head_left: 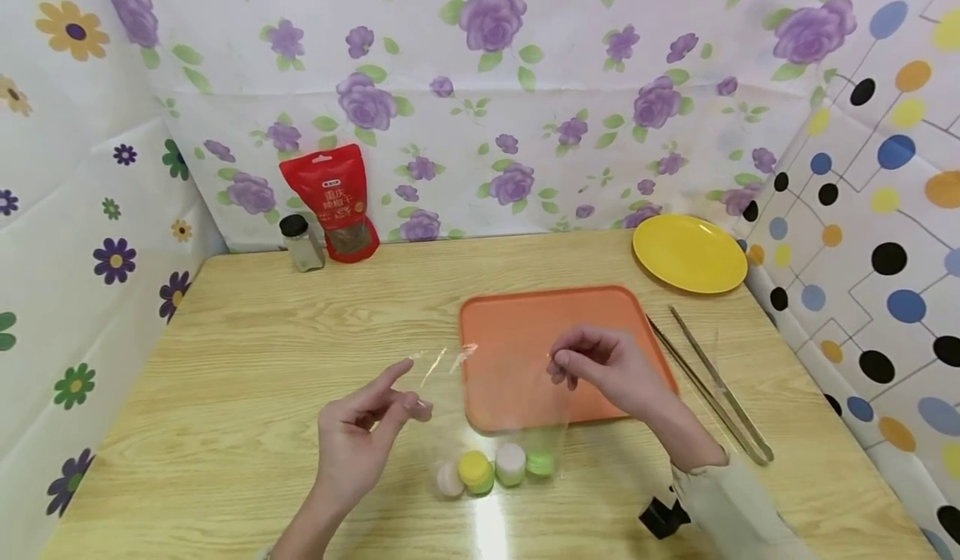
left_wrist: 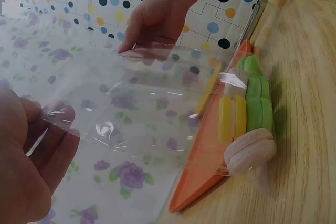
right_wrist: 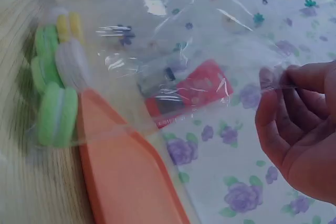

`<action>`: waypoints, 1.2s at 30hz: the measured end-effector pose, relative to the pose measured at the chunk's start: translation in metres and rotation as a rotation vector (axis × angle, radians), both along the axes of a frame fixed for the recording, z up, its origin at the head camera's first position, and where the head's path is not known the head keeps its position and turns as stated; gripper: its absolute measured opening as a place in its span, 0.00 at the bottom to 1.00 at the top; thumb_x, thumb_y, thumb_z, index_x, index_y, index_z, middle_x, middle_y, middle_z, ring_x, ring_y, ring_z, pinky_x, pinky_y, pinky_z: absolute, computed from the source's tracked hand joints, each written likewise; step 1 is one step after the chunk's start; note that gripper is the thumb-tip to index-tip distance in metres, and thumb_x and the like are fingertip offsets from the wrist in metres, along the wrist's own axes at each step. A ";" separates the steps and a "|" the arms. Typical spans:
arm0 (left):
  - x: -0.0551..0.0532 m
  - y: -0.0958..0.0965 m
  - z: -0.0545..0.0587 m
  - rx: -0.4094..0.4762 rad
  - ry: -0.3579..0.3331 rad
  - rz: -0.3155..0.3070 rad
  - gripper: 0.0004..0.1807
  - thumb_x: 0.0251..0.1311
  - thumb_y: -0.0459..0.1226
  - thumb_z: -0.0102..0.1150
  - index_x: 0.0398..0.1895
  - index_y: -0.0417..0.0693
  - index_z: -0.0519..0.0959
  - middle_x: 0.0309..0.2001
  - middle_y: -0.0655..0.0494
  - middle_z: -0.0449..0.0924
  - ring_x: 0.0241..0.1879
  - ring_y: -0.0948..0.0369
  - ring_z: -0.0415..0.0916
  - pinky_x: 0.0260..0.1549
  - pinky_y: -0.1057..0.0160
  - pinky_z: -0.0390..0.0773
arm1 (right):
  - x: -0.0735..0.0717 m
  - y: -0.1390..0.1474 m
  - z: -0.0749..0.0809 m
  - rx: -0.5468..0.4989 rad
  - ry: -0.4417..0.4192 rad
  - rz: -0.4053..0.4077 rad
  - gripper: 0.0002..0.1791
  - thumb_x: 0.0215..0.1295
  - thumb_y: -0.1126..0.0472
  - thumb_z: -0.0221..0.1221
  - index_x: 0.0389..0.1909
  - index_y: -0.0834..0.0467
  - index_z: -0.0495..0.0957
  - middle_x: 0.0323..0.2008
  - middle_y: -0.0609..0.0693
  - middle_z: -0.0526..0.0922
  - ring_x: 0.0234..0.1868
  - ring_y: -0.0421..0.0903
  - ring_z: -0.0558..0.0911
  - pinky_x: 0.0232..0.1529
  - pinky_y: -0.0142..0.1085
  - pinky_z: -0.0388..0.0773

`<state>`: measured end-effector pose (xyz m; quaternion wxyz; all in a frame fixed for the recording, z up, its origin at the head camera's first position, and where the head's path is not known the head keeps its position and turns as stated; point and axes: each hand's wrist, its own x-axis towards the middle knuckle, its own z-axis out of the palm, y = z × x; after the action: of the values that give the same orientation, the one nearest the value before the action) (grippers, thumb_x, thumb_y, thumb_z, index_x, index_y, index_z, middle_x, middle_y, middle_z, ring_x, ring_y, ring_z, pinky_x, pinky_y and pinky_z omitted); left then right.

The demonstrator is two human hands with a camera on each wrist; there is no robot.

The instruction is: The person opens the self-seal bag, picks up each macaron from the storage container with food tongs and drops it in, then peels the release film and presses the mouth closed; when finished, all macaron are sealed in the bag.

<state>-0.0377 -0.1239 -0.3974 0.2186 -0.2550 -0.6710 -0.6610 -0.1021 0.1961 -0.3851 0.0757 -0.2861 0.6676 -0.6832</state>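
A clear plastic bag (left_wrist: 152, 98) hangs between the two hands, with several macarons at its bottom: green (right_wrist: 58, 114), yellow (head_left: 475, 468) and whitish (left_wrist: 250, 150). My left hand (head_left: 360, 427) holds one upper corner of the bag, its index finger stretched out in the head view. At the opposite upper corner, my right hand (head_left: 607, 368) pinches the film between thumb and fingers. Behind the bag lies an orange tray (head_left: 555, 302), which shows through the film. In the head view the macarons appear just in front of the tray's near edge.
Metal tongs (head_left: 720, 385) lie to the right of the tray. A yellow plate (head_left: 690, 253) sits at the back right. Back left stand a red pouch (head_left: 333, 202) and a black-capped jar (head_left: 302, 245). A small black object (head_left: 660, 517) is near the right sleeve. Patterned cloths enclose the wooden table.
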 end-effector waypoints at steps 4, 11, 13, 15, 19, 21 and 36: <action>-0.002 -0.003 0.002 0.012 -0.147 0.036 0.14 0.63 0.18 0.58 0.50 0.30 0.82 0.28 0.45 0.86 0.27 0.59 0.86 0.22 0.69 0.81 | 0.009 0.000 0.004 -0.004 0.055 -0.072 0.04 0.70 0.74 0.57 0.40 0.71 0.80 0.32 0.55 0.86 0.31 0.45 0.86 0.28 0.37 0.81; -0.005 -0.001 0.008 0.091 -0.248 0.022 0.07 0.66 0.22 0.56 0.41 0.31 0.83 0.25 0.39 0.84 0.23 0.57 0.86 0.29 0.55 0.85 | 0.013 0.000 0.006 -0.013 0.075 -0.098 0.10 0.72 0.74 0.55 0.45 0.62 0.83 0.30 0.57 0.87 0.30 0.47 0.87 0.25 0.38 0.81; -0.005 -0.001 0.008 0.093 -0.259 0.011 0.06 0.66 0.22 0.57 0.41 0.32 0.82 0.25 0.39 0.84 0.23 0.56 0.86 0.29 0.54 0.85 | 0.014 0.002 0.006 -0.013 0.089 -0.096 0.10 0.72 0.75 0.54 0.46 0.63 0.82 0.30 0.58 0.86 0.30 0.48 0.87 0.25 0.39 0.81; -0.007 -0.003 0.007 0.092 -0.260 -0.018 0.06 0.66 0.21 0.56 0.42 0.31 0.81 0.26 0.41 0.85 0.24 0.55 0.86 0.29 0.53 0.85 | 0.014 0.003 0.005 -0.018 0.103 -0.088 0.09 0.72 0.75 0.54 0.47 0.66 0.80 0.31 0.58 0.86 0.30 0.48 0.87 0.25 0.39 0.81; -0.010 -0.007 0.004 0.097 -0.228 -0.079 0.08 0.65 0.19 0.54 0.42 0.32 0.81 0.27 0.44 0.86 0.26 0.55 0.86 0.29 0.51 0.85 | 0.013 0.005 0.003 -0.062 0.102 -0.038 0.07 0.71 0.75 0.55 0.47 0.74 0.76 0.33 0.57 0.86 0.32 0.47 0.86 0.25 0.38 0.80; -0.011 -0.008 0.003 0.107 -0.195 -0.109 0.09 0.65 0.18 0.53 0.42 0.31 0.81 0.28 0.44 0.86 0.27 0.56 0.86 0.28 0.52 0.85 | 0.012 0.005 0.002 -0.080 0.104 -0.014 0.06 0.71 0.75 0.55 0.45 0.75 0.76 0.34 0.56 0.87 0.33 0.47 0.87 0.25 0.37 0.80; -0.019 -0.011 -0.005 0.079 -0.060 -0.212 0.10 0.64 0.13 0.43 0.33 0.27 0.75 0.29 0.43 0.83 0.30 0.60 0.85 0.28 0.57 0.85 | 0.012 0.010 0.002 -0.019 0.227 0.044 0.14 0.66 0.83 0.52 0.40 0.67 0.82 0.37 0.59 0.84 0.31 0.52 0.82 0.29 0.39 0.82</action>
<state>-0.0568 -0.1353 -0.4023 0.1371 -0.2959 -0.6199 -0.7137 -0.0901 0.2065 -0.3830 0.0118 -0.3768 0.6591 -0.6507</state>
